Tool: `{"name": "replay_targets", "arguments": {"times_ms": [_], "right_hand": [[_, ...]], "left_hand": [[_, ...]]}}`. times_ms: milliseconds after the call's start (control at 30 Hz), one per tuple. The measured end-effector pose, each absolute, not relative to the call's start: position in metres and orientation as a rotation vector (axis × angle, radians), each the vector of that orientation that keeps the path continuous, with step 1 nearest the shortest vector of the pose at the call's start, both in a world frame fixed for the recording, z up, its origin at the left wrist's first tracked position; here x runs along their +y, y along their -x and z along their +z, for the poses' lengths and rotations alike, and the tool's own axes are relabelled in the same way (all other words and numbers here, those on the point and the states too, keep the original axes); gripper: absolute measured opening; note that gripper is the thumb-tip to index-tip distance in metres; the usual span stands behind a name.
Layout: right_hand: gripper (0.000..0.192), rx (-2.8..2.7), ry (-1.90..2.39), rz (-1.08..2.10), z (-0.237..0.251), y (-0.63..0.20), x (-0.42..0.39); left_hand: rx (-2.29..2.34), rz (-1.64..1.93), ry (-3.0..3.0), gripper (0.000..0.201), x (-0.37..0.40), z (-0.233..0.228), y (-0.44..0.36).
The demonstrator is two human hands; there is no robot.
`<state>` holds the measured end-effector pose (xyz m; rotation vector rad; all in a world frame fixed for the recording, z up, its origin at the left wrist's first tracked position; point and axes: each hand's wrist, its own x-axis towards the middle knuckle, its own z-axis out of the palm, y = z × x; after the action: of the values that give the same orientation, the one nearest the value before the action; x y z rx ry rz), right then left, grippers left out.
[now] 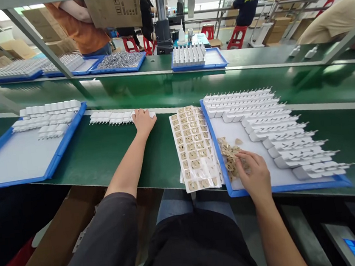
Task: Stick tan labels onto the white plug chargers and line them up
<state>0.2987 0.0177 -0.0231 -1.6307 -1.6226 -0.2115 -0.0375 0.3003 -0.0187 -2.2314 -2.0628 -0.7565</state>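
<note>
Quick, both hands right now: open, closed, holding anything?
Left hand: open, flat on the row of white plugs.
Right hand: fingers curled, picking at the pile of small tan pieces; firm grasp cannot be told.

Workbench top point(103, 154): smooth green mat with a dull sheen; the belt at 12 o'clock is glossier, mirroring lamps. Right tray point(286, 188), 3 o'clock: blue plastic rim, matt white floor. Plug housings point(258, 111): smooth white plastic, slightly glossy. Loose pieces point(229, 155) under the right hand point(255, 175): tan, thin, matt, material unclear. Blister sheet point(195, 148), centre: clear shiny plastic over tan inserts. Row of housings point(111, 117) at the left hand point(143, 120), 11 o'clock: white plastic. Sleeve point(112, 238), 7 o'clock: matt dark cloth.
</note>
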Motion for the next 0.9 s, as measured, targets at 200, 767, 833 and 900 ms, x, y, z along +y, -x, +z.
{"name": "replay_targets", "arguments": {"times_ms": [200,767,833,900], "right_hand": [[0.014,-1.757,1.464,-0.089,-0.011,-0.260,0.021],[0.018,-2.023,1.803,-0.122,-0.017,-0.199,0.041],[0.016,-2.019,1.814,-0.151,-0.016,-0.197,0.041],[0.015,-2.014,1.823,-0.171,-0.016,-0.194,0.040]], "left_hand": [[-1.633,-0.762,2.727,0.042,0.251,-0.021,0.008],[-0.900,-0.878,3.284,0.037,0.183,-0.048,-0.042],[-0.904,-0.887,3.283,0.037,0.182,-0.049,-0.042],[-0.911,-0.887,3.280,0.037,0.182,-0.049,-0.043]]}}
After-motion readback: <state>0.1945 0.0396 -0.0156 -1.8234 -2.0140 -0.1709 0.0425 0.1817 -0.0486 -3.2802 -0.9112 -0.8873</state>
